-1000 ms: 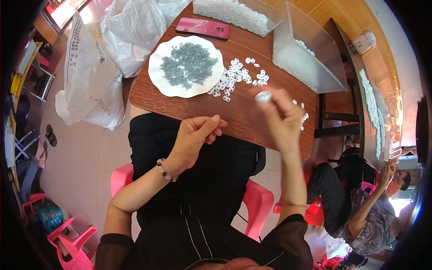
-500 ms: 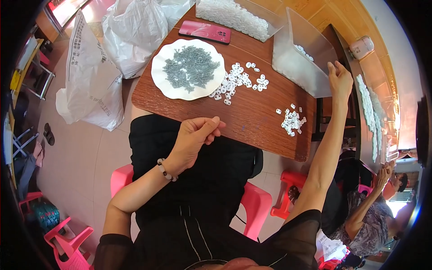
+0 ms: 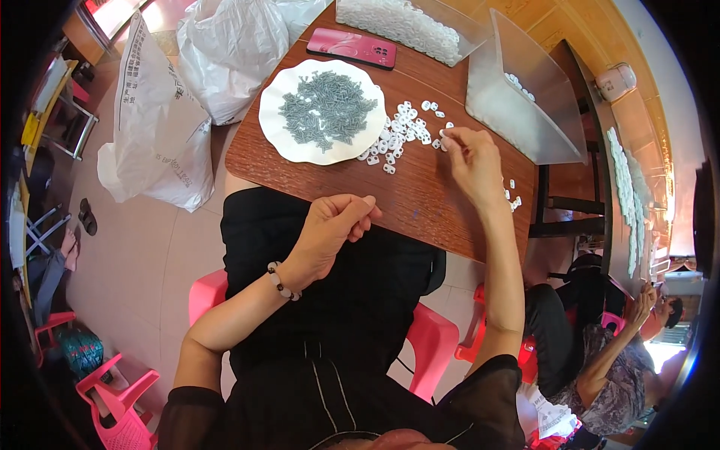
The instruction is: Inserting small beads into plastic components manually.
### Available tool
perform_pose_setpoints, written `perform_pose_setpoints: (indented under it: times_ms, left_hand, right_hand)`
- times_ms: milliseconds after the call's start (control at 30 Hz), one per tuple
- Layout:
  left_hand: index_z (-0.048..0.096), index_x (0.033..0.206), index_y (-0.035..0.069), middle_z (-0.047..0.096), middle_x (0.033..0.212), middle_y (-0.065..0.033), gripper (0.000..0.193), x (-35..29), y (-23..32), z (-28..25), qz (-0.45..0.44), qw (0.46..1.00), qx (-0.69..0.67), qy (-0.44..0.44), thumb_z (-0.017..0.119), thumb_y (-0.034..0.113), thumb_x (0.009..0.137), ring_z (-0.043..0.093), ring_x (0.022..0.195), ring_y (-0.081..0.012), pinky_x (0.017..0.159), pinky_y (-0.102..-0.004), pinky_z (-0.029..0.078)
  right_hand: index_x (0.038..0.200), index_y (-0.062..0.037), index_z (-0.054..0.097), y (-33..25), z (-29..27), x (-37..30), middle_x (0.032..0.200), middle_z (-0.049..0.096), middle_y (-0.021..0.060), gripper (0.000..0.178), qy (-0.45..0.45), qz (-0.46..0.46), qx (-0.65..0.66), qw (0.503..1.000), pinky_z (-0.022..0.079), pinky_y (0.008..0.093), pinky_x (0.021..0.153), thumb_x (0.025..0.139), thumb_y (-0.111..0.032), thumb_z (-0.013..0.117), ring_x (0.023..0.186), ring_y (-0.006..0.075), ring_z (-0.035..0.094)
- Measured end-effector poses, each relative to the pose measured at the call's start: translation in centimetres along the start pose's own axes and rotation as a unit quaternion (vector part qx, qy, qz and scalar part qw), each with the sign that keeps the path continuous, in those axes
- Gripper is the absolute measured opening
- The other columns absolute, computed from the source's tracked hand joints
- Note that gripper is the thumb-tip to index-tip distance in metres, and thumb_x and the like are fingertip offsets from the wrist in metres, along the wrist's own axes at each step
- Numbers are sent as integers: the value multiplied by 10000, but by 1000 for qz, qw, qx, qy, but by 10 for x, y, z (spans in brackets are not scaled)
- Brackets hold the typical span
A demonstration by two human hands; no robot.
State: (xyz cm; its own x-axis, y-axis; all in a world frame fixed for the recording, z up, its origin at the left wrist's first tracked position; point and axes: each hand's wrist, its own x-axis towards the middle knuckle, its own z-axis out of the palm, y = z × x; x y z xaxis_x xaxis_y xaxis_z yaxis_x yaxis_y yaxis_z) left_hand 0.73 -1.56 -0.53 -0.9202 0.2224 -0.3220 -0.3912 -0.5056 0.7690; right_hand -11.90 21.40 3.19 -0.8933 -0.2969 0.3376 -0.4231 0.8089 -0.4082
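My left hand (image 3: 341, 223) is closed in a pinch at the table's near edge; whatever lies in its fingers is hidden. My right hand (image 3: 476, 161) reaches over the table, its thumb and finger brought together on a small white two-holed piece at the edge of a loose pile of white pieces (image 3: 401, 129). Left of that pile, a white scalloped plate (image 3: 274, 139) holds many short grey-green rods (image 3: 330, 109). A second, smaller group of white pieces (image 3: 515, 202) lies partly hidden behind my right forearm.
A clear plastic bin (image 3: 510, 124) stands tilted at the table's right, with white pieces in it. Another clear bin (image 3: 397, 30) of white pieces is at the back beside a pink phone (image 3: 351, 49). White sacks (image 3: 161, 127) stand left. A person (image 3: 611, 360) sits at right.
My right hand has moved left from the bin's outer edge to the pile of white pieces. My left hand keeps its pinch. The view has shifted slightly.
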Motion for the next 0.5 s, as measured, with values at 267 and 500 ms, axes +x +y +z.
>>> perform_pose_setpoints:
  times_ms: [267,500]
  left_hand:
    - [671,836,27,560,646,41,243,-1,2,0,-2,1000,3,-2,590,233,936,457,573,-25,534,-158,350]
    - [673,841,29,561,650,42,243,-1,3,0,-3,1000,6,-4,582,232,939,456,572,-24,532,-157,343]
  right_hand:
    - [1001,-55,686,2,27,9,818,621,116,197,23,-68,-32,997,432,355,757,816,-121,671,818,271,522]
    - [982,-58,688,-3,38,14,879,616,126,193,-23,-39,-36,998,446,395,784,798,-113,664,915,312,518]
